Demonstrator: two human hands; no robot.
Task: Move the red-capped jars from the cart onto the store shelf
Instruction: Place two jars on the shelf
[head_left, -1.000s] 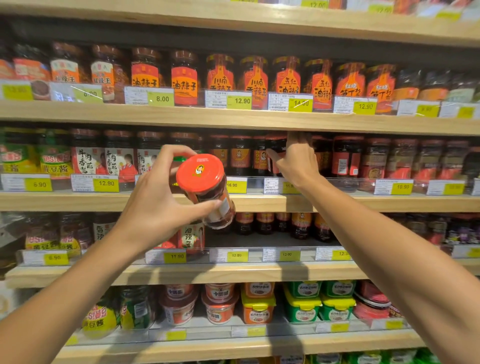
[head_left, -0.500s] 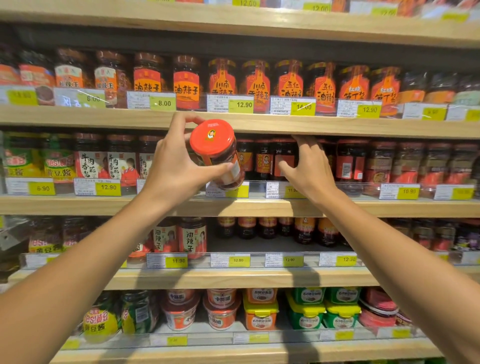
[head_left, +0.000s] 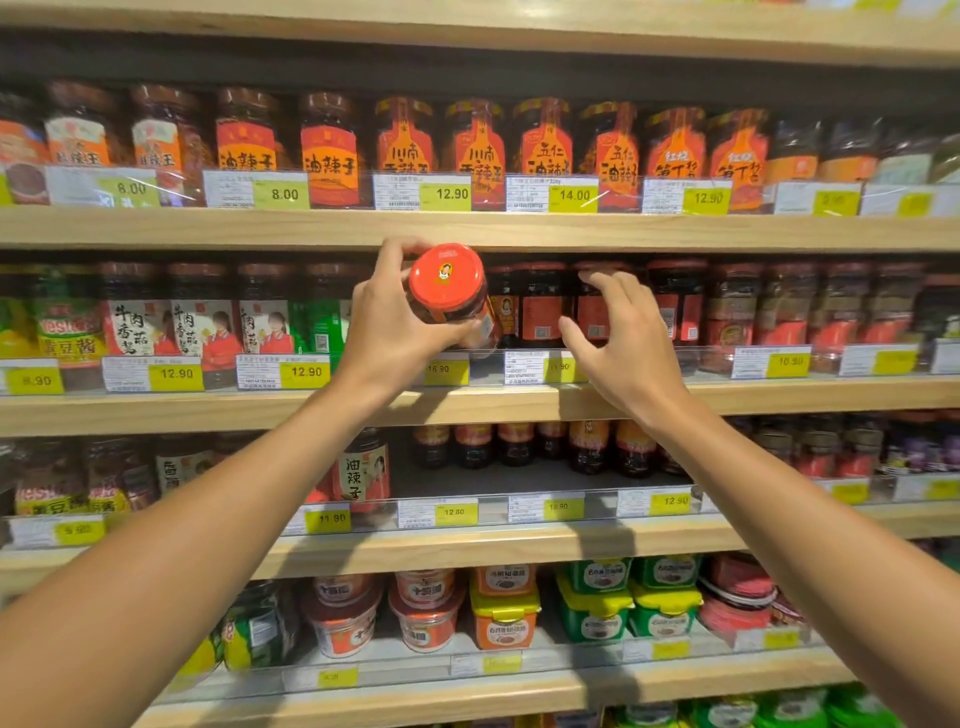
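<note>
My left hand (head_left: 395, 322) grips a red-capped jar (head_left: 448, 283), tilted with its cap toward me, at the front of the second shelf (head_left: 519, 402). The jar is at the shelf's opening, just under the board above. Matching red-capped jars (head_left: 540, 306) stand in a row on that shelf right behind it. My right hand (head_left: 623, 338) hovers in front of those jars with fingers spread, holding nothing. The cart is out of view.
Wooden shelves run across the whole view, packed with sauce jars and tubs behind clear price-tag rails (head_left: 550, 366). The shelf below (head_left: 493, 545) has a gap in front of small dark bottles (head_left: 540, 444). The board above (head_left: 519, 231) sits close over the jar.
My left hand has raised the jar up and to the right, to the second shelf's opening. My right hand has drawn back from the shelved jars and opened its fingers.
</note>
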